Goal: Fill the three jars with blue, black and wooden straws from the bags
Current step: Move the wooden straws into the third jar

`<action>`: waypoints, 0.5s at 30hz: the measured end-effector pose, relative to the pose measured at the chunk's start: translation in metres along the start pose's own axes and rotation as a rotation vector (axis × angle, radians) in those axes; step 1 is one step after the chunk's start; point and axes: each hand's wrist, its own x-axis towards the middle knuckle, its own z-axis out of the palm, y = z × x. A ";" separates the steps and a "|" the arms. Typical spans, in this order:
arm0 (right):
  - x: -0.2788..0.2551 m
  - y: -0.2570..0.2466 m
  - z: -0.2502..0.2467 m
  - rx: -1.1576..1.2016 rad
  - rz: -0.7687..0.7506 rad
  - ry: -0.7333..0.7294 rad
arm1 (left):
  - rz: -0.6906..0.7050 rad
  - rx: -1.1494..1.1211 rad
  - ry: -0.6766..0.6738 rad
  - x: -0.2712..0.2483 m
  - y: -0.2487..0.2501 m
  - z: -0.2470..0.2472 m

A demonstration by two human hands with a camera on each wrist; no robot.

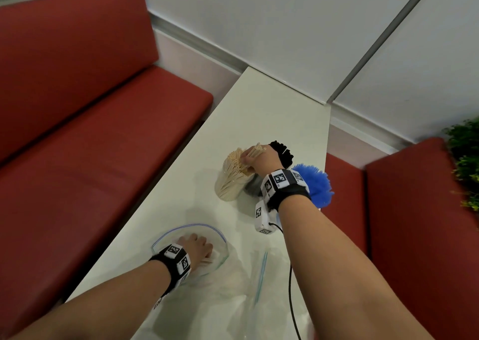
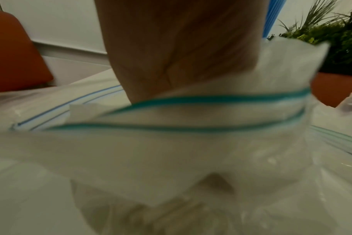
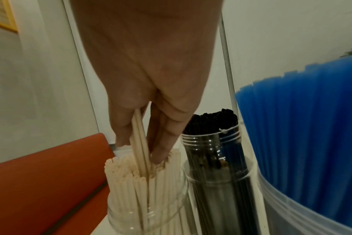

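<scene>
Three clear jars stand together on the white table [image 1: 259, 106]. The wooden straws jar [image 1: 230, 179] [image 3: 147, 198] is on the left, the black straws jar [image 1: 282, 153] [image 3: 213, 159] behind it, and the blue straws jar [image 1: 316, 184] [image 3: 303, 143] on the right. My right hand [image 1: 252, 158] [image 3: 141, 149] pinches a few wooden straws [image 3: 139, 139], their lower ends in among the straws of the wooden jar. My left hand [image 1: 197, 246] [image 2: 181, 47] is inside the open mouth of a clear zip bag [image 1: 220, 238] [image 2: 191, 127]. Its fingers curl over a few wooden straws [image 1: 207, 261] in the bag.
A second, flat zip bag [image 1: 259, 275] lies near the front right of the table. A black cable [image 1: 290, 288] trails from my right wrist. Red benches [image 1: 90, 145] flank the table on both sides. A green plant [image 1: 466, 163] stands at the right.
</scene>
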 end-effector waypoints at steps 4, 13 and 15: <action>-0.003 0.000 0.001 0.300 -0.254 0.205 | 0.053 -0.088 -0.102 0.006 -0.001 -0.005; 0.000 0.015 0.054 0.090 -0.492 0.362 | 0.002 -0.294 -0.015 0.012 -0.011 -0.012; 0.005 0.025 0.067 -0.135 -0.437 0.215 | -0.034 -0.328 -0.025 0.010 -0.015 -0.012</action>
